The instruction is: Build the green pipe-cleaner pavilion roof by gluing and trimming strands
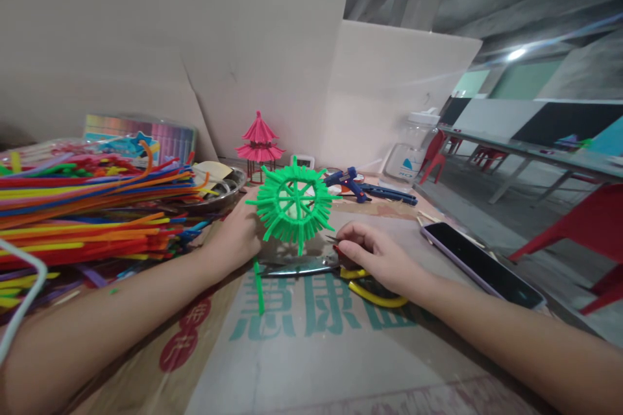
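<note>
A green pipe-cleaner wheel [295, 203], with spokes inside its ring and short spikes all around, is held up in front of me. My left hand [246, 228] grips it at the left edge; most of those fingers are hidden behind it. Just right of the wheel, my right hand [367, 249] is closed with its fingertips together. A small dark point and a red bit show at those fingertips, but what they belong to is unclear. Scissors with yellow handles [377, 298] lie on the table beneath my right hand. A loose green pipe cleaner [259, 288] lies below my left hand.
Bundles of coloured pipe cleaners [82, 207] fill the left side, with a marker set [141, 133] behind. Further back stand a pink pagoda model [259, 139], a blue glue gun [348, 181] and a clear bottle [411, 149]. A phone [481, 262] lies at right.
</note>
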`<state>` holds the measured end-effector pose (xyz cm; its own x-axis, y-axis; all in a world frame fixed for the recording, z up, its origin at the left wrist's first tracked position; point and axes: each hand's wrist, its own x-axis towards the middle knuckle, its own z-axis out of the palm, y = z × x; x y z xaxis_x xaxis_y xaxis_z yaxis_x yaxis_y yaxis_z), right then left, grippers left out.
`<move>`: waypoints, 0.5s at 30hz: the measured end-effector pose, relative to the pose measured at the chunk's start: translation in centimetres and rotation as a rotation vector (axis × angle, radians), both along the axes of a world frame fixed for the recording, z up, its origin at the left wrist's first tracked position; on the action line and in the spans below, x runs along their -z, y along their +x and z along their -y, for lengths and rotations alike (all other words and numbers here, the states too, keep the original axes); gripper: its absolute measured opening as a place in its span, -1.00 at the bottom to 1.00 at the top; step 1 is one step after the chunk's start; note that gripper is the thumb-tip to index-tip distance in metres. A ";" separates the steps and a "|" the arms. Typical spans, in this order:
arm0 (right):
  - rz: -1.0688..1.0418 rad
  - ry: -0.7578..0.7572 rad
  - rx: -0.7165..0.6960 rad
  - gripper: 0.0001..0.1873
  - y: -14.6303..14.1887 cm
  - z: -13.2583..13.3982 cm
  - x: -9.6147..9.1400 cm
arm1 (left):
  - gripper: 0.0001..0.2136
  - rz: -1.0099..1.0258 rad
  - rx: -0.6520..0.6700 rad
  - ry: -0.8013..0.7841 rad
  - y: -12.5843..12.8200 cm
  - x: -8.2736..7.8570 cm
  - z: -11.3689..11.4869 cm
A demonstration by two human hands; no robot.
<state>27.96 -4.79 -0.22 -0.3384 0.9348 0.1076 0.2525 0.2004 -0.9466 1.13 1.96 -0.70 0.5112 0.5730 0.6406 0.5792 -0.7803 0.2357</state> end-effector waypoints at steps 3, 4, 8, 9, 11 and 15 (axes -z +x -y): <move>-0.006 0.007 0.000 -0.70 0.0 -0.1 0.1 | -0.65 0.002 0.013 -0.048 0.0 -0.1 0.0; -0.022 -0.006 0.009 -0.69 0.0 -0.1 0.1 | -0.66 0.002 0.020 -0.063 0.0 -0.2 0.1; -0.047 -0.030 0.051 -0.64 0.1 -0.1 0.1 | -0.75 -0.022 0.007 -0.077 0.2 -0.8 0.5; -0.040 -0.020 0.062 -0.64 0.1 -0.2 0.1 | -0.77 -0.028 0.004 -0.073 0.2 -0.9 0.6; -0.027 0.003 0.087 -0.65 0.1 -0.2 0.1 | -0.83 -0.021 0.018 -0.054 0.2 -1.0 0.5; -0.033 -0.006 0.116 -0.66 0.2 -0.2 0.2 | -0.84 0.068 0.022 -0.077 0.2 -0.8 0.4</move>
